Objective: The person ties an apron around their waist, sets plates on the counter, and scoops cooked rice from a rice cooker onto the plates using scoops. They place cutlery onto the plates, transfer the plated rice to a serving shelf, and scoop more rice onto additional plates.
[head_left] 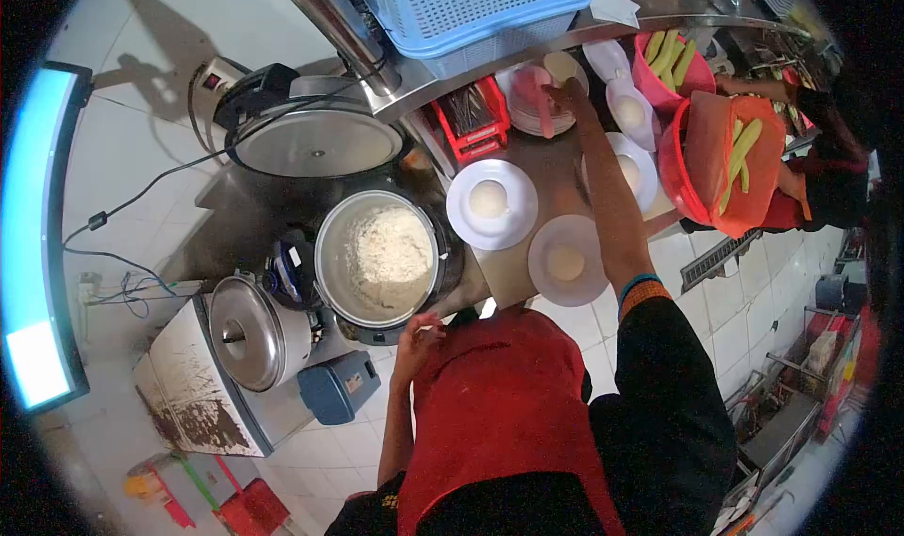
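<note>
My right hand [567, 95] reaches across the counter to a stack of plates [535, 126]. Its fingers look closed, next to a small round pale bowl [560, 66] and a pink utensil [546, 101]; what they grip is not clear. Loosely bent, with its fingers apart and holding nothing, my left hand [420, 340] hovers by the front rim of the rice cooker [325, 272], which stands open with white rice [394, 244] inside. Rounded rice mounds [488, 199] sit on several white plates [468, 225], one of them partly under my right forearm.
A red basket of cutlery [468, 117] stands behind the plates, below a steel shelf with a blue basket [471, 13]. To the right are red tubs [673, 159] with long green vegetables. Another person's arm [753, 88] is at far right. A lidded pot [254, 333] stands left.
</note>
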Available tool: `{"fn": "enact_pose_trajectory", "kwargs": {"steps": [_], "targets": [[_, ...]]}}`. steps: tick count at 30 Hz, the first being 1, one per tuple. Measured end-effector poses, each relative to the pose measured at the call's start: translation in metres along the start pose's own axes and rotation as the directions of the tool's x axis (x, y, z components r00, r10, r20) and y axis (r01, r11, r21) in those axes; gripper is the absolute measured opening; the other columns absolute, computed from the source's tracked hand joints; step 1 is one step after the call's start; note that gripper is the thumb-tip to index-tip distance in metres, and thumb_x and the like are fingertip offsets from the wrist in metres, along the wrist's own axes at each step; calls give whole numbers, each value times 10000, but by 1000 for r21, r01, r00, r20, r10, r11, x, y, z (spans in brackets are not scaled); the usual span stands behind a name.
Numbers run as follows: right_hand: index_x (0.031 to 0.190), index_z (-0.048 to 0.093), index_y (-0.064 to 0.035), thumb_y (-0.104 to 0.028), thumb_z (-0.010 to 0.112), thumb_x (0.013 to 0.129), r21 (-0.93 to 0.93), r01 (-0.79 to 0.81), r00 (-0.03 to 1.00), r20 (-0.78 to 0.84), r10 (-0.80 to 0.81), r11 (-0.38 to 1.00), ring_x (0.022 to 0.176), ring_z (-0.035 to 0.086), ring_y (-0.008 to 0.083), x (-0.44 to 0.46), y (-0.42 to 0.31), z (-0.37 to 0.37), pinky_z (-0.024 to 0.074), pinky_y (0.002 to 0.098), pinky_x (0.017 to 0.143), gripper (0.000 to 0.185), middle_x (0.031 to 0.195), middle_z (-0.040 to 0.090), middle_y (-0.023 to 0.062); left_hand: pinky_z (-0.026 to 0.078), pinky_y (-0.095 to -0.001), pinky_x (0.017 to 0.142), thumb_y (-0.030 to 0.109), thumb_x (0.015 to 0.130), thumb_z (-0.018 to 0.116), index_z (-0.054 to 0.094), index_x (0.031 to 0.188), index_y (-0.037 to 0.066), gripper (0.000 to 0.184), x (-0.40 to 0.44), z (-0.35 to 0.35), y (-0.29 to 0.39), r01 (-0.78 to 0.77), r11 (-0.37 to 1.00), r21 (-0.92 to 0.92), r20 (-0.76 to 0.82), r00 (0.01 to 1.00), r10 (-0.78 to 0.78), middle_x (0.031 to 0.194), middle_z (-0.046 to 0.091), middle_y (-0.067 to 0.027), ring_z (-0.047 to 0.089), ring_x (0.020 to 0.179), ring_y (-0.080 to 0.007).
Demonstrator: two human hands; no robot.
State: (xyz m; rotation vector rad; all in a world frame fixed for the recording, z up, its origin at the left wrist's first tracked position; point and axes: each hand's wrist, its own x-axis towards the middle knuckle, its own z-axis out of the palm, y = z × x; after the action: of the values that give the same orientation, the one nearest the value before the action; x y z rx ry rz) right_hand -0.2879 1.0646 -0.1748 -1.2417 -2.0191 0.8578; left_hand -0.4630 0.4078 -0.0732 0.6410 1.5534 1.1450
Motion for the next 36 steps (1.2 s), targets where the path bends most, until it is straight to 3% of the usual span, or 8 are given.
{"fn": "enact_pose_trajectory", "kwargs": {"steps": [1,9,12,14,16,22,31,36], "targets": [[1032,641,-9,-441,734,737,-223,230,955,-136,-264,947,761,681,293,-1,-1,4,531,410,674,531,838,688,182,506,-301,781,94,934,541,503,1195,4,279,-5,1,-1,0,1000,-8,-29,1000,0,1064,593,-90,629,875,-180],[1000,628,-32,-507,673,748,-455,-101,927,-366,-82,885,993,596,358,-78,-103,-13,457,470,816,539,1016,638,203,497,-285,805,76,928,541,505,1211,3,295,-24,8,12,165,986,20,-90,983,-162,1059,603,-98,621,907,-180],[947,642,-51,-374,665,756,-351,31,999,7,-31,936,944,610,312,-140,-153,-5,473,461,768,375,976,643,165,502,-286,798,70,928,539,512,1206,6,287,-27,1,8,158,984,81,-106,983,-149,1047,617,-100,626,898,-177],[920,648,-70,-270,653,749,195,-415,775,588,233,888,927,609,291,-166,-149,23,471,466,776,263,953,641,138,512,-289,772,61,926,539,524,1192,6,272,-29,-2,7,86,991,103,-151,986,-70,1027,630,-97,628,875,-162],[963,638,-75,-117,638,726,184,329,928,121,-354,926,979,582,337,-180,-96,125,452,432,885,241,995,632,151,513,-284,750,66,927,540,530,1184,10,264,-27,-9,-4,103,988,113,-159,984,-84,1009,635,-89,626,862,-149],[1084,591,-9,-103,639,736,-225,221,957,-139,-255,949,1075,547,313,-143,-171,156,414,448,936,364,1155,590,164,515,-289,735,96,941,541,530,1192,27,261,-28,-17,8,115,985,125,-109,989,-102,1018,639,-83,619,831,-144],[1231,536,-51,-350,607,814,102,278,845,-499,-193,955,1180,485,327,-116,-158,206,362,438,1017,518,1254,553,158,539,-303,743,84,953,521,534,1170,22,226,-67,-57,-41,165,976,139,-236,963,-129,1015,630,-107,633,879,-176],[1239,536,-59,-322,600,830,-143,312,812,-474,-341,939,1252,424,346,-118,-126,225,301,484,1058,490,1344,479,169,512,-266,672,100,935,549,553,1157,13,239,-74,-50,-23,221,963,152,-283,944,-172,1003,638,-99,619,824,-138]]}}
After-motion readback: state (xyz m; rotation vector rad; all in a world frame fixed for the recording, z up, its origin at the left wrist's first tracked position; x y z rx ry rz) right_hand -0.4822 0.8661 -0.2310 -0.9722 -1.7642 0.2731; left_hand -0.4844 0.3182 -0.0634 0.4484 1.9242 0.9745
